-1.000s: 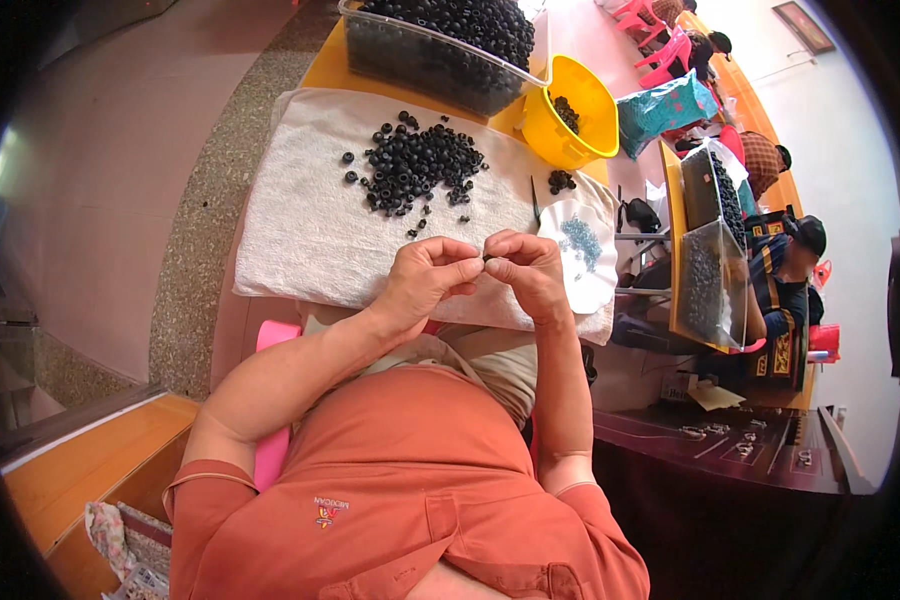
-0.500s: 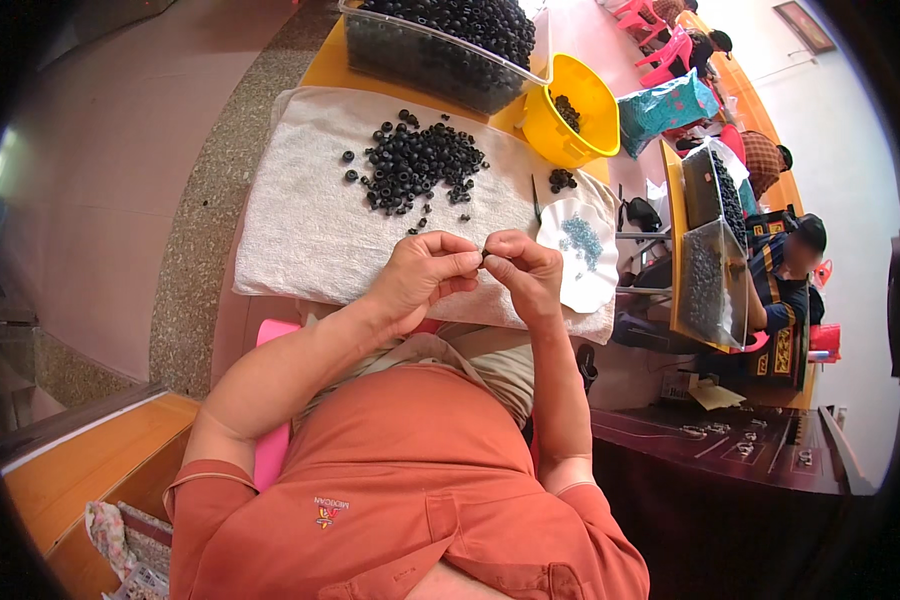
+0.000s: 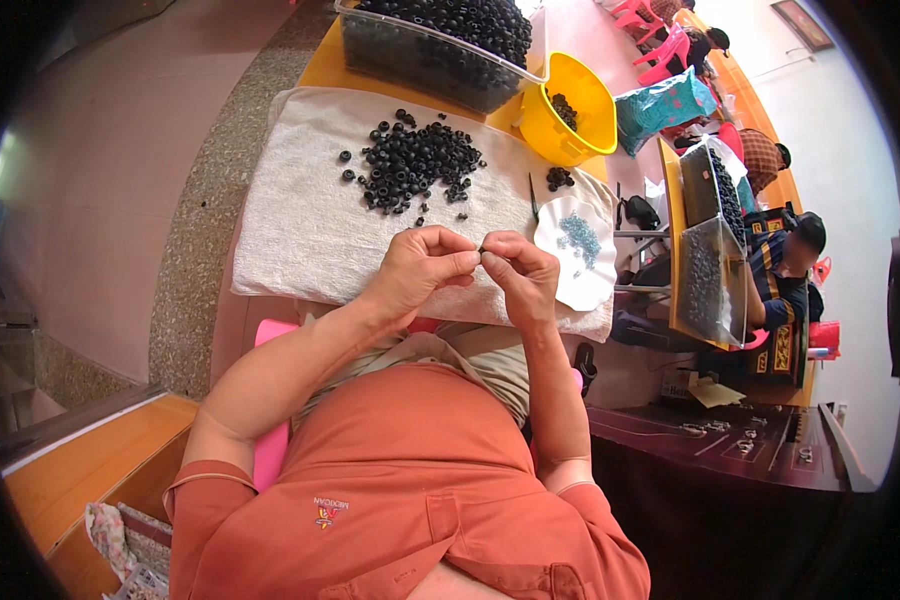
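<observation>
Small black piece [image 3: 482, 251] was pinched between two hands, nearer the wearer than the heap

The heap of black rings [image 3: 420, 165] lay spread out, with the small piece on its near side, slightly to the right. The left hand [image 3: 425, 272] and the right hand [image 3: 526, 278] met there, thumbs and forefingers closed on the piece, and their fingertips hid most of it.

A few stray rings trailed from the heap toward the hands. Beyond the heap stood a clear plastic bin [image 3: 440, 65] full of black rings; to the bin's right and beyond the heap, a yellow bucket [image 3: 570, 150] held some small dark pieces. Right of the heap came a slender dark tool [image 3: 533, 197], a little dark cluster [image 3: 560, 179], and a scalloped white plate [image 3: 582, 290] bearing pale blue bits [image 3: 578, 240].

Under the heap was a rumpled white towel [image 3: 305, 190], spread over a yellow table [image 3: 326, 65]. Left of the heap ran a speckled floor strip [image 3: 220, 190]; well to its right, a co-worker [image 3: 770, 250] sat near other clear bins [image 3: 712, 285].
</observation>
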`<act>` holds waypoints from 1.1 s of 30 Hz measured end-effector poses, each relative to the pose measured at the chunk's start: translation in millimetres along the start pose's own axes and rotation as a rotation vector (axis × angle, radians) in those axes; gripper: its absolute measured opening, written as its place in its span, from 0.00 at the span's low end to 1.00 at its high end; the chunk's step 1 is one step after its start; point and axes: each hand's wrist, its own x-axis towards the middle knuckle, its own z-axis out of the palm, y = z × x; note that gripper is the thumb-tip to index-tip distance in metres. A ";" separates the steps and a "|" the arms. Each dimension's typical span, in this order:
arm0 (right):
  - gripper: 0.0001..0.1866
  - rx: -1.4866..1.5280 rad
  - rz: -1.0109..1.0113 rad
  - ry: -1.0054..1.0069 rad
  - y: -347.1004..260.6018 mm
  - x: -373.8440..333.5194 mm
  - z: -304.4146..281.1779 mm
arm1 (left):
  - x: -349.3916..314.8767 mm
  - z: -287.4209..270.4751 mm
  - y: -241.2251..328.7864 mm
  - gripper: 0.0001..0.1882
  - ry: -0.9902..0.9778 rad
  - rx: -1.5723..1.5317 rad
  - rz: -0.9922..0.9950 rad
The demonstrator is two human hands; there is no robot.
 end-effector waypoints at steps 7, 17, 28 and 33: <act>0.05 0.018 0.124 -0.129 -11.6 4.0 -13.4 | -1.7 1.3 -1.1 0.07 -0.026 0.108 0.015; 0.07 0.058 0.222 -0.251 -20.2 13.9 -25.6 | -0.3 -0.5 -2.1 0.07 -0.069 0.236 0.034; 0.06 0.108 0.356 -0.343 -24.9 15.0 -30.0 | -0.9 0.9 1.7 0.07 -0.095 0.249 0.031; 0.07 0.038 0.300 -0.300 -20.8 13.1 -28.4 | 0.0 -0.6 -0.1 0.07 -0.079 0.260 0.015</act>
